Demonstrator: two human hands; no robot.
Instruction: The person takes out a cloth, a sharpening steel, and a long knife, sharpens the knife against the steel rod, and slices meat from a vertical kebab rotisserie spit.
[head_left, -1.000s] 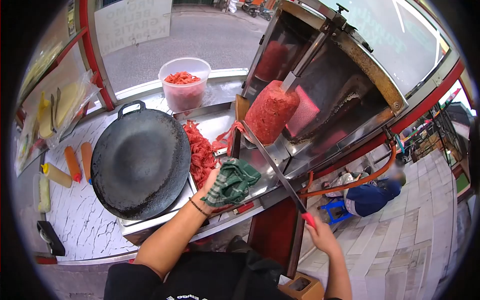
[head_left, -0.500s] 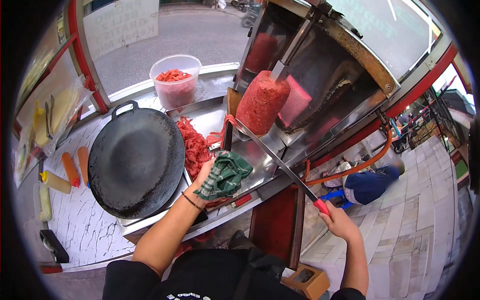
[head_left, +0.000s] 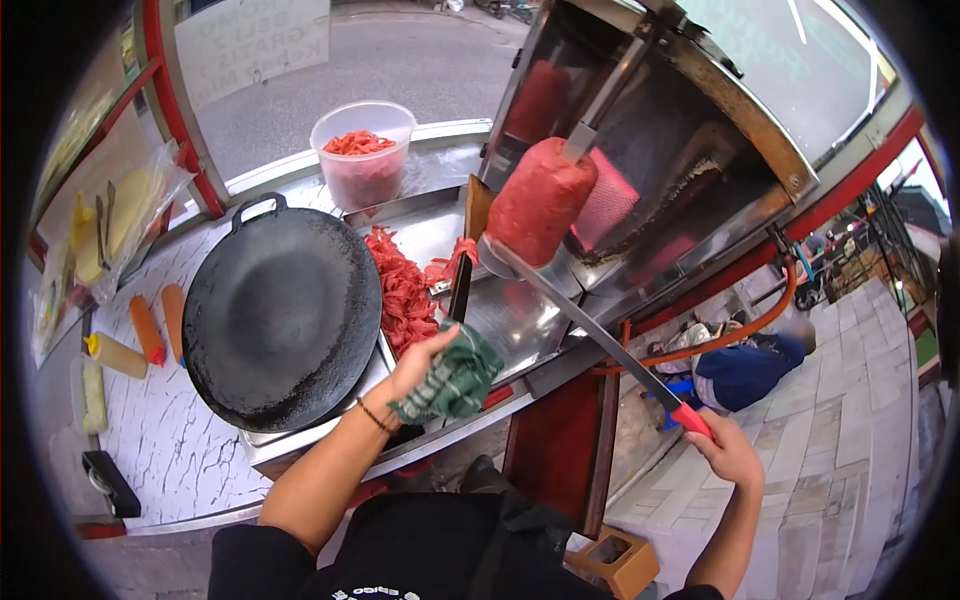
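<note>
My right hand (head_left: 732,455) is closed on the red handle of a long knife (head_left: 610,342). The blade runs up and left, its far end by the bottom of the red meat cone (head_left: 540,200) on the spit. A green checked cloth (head_left: 460,375) is bunched in my left hand (head_left: 420,368), which is beside the pile of sliced red meat (head_left: 398,295). Whether anything lies inside the cloth is hidden. A dark upright plate (head_left: 462,285) with meat shreds on its edge stands between the pile and the metal tray below the cone.
A black griddle pan (head_left: 285,310) covers much of the counter at left. Behind it stands a clear tub (head_left: 362,165) of meat strips. Sauce bottles (head_left: 118,356) lie at far left. An orange hose (head_left: 745,345) hangs at right, with a seated person (head_left: 755,365) beyond.
My right hand has drawn the knife handle right and slightly down. My left hand with the cloth is a little lower. The view has shifted slightly, and the cone's visible surface looks smoother.
</note>
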